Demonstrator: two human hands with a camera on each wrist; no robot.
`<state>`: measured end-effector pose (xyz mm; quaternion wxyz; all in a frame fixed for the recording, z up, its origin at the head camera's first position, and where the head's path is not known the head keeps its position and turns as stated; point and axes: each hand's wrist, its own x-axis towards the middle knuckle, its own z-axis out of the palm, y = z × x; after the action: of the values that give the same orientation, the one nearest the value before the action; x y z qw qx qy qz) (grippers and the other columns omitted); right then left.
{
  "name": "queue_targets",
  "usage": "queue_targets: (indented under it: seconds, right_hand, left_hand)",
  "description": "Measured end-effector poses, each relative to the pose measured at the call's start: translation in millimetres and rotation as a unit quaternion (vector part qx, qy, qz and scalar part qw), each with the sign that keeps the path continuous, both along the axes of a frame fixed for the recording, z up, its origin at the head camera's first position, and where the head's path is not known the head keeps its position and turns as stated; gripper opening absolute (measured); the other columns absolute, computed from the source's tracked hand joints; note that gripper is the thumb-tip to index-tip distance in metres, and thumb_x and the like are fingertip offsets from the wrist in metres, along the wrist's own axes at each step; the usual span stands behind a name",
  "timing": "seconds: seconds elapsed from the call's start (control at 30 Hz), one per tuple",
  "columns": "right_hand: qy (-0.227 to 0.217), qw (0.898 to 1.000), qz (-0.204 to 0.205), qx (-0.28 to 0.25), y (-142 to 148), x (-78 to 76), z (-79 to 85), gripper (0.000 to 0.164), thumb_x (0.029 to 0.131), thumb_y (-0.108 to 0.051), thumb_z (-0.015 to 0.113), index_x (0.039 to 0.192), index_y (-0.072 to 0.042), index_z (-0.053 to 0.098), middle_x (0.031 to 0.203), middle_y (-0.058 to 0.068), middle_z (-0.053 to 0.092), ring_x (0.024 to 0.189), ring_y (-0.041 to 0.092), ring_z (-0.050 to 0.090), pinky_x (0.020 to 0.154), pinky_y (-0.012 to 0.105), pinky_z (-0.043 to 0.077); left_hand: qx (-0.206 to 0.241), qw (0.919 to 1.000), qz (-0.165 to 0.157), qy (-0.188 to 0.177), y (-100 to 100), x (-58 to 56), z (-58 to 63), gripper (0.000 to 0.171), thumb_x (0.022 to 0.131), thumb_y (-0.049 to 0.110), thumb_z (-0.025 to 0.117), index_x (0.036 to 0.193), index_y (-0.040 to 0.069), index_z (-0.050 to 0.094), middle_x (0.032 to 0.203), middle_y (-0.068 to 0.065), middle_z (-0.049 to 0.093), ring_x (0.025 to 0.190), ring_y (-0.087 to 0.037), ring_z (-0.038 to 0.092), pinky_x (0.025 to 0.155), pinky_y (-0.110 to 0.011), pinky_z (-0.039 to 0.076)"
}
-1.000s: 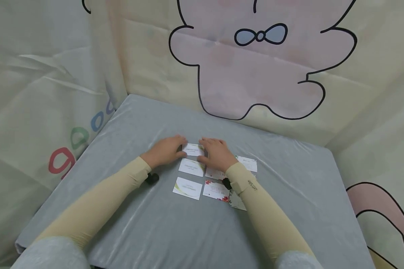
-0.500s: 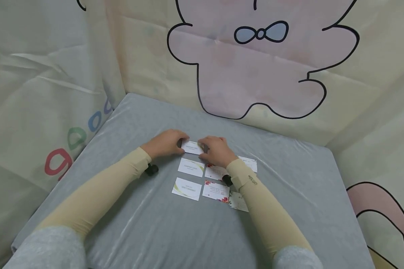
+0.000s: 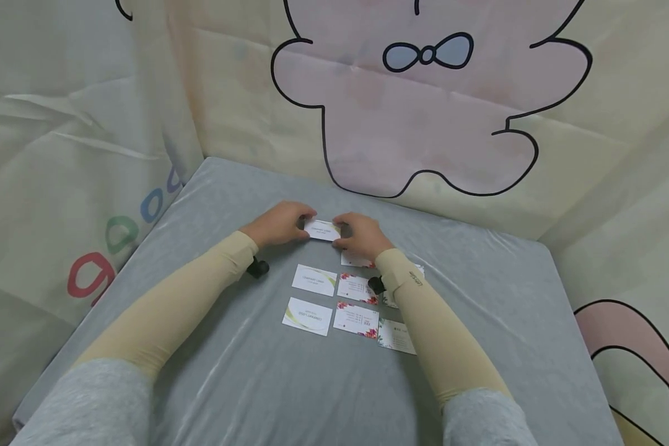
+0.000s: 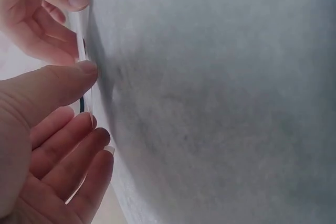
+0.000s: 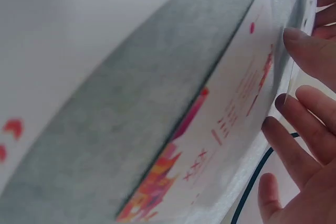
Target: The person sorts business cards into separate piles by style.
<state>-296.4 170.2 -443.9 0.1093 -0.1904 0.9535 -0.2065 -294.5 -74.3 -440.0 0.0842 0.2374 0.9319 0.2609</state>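
Note:
A white business card with a yellow-green corner is pinched between both hands, tilted and close over the grey cloth. My left hand grips its left end with thumb and fingers, and my right hand does the same at the right end. In the left wrist view the card shows edge-on beside the left thumb. Two matching cards, a middle one and a near one, lie below it in a column. The right wrist view shows a red-flowered card lying beside the right hand.
Red-flowered business cards, including a middle one and a near one, form a second column. A leaf-patterned card lies to their right, with others partly under the right forearm. Printed curtains stand behind the cloth-covered table.
Both hands have closed their fingers on the top-left card's ends and carried it farther from the body. Another red-flowered card shows more fully below the right hand.

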Motion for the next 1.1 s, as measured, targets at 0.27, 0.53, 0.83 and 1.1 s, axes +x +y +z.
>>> queue_targets:
  seconds: [0.27,0.53,0.83,1.1]
  right_hand:
    - [0.007,1.000,0.002,0.025,-4.7,-0.7,2.6,0.060,0.088,-0.038,0.077,0.143,-0.021,0.057,0.149,0.001,0.055,0.143,0.026,0.045,0.115,0.061,0.025]
    - [0.004,0.999,0.001,0.047,-8.5,0.9,2.5,0.060,0.089,-0.038,0.076,0.144,-0.024,0.055,0.151,0.000,0.053,0.145,0.025,0.043,0.113,0.063,0.026]
    - [0.027,1.000,-0.003,0.010,7.5,25.6,3.5,0.064,0.089,-0.041,0.075,0.146,-0.025,0.052,0.150,-0.001,0.053,0.141,0.022,0.046,0.116,0.058,0.021]
    - [0.061,0.995,0.066,0.050,10.4,94.4,2.6,0.065,0.085,-0.052,0.076,0.141,-0.023,0.058,0.138,-0.005,0.063,0.130,0.013,0.056,0.109,0.054,0.025]
  left_hand:
    - [-0.019,0.9998,-0.006,-0.001,-0.8,-4.0,-3.6,0.057,0.090,0.022,0.076,0.142,0.008,0.057,0.142,-0.009,0.061,0.135,-0.026,0.053,0.116,-0.042,0.040]
    - [-0.017,0.9998,-0.012,0.001,-0.6,-1.9,-5.0,0.058,0.090,0.021,0.076,0.142,0.006,0.056,0.142,-0.010,0.060,0.136,-0.027,0.052,0.116,-0.042,0.039]
    - [-0.025,0.9996,-0.005,0.012,-1.9,24.2,-1.7,0.067,0.088,0.029,0.077,0.146,0.006,0.051,0.146,-0.011,0.057,0.139,-0.028,0.049,0.118,-0.043,0.037]
    - [-0.015,0.9981,-0.060,0.004,-16.8,95.5,-4.3,0.066,0.081,0.034,0.085,0.136,0.007,0.061,0.135,-0.008,0.065,0.127,-0.025,0.059,0.110,-0.043,0.044]
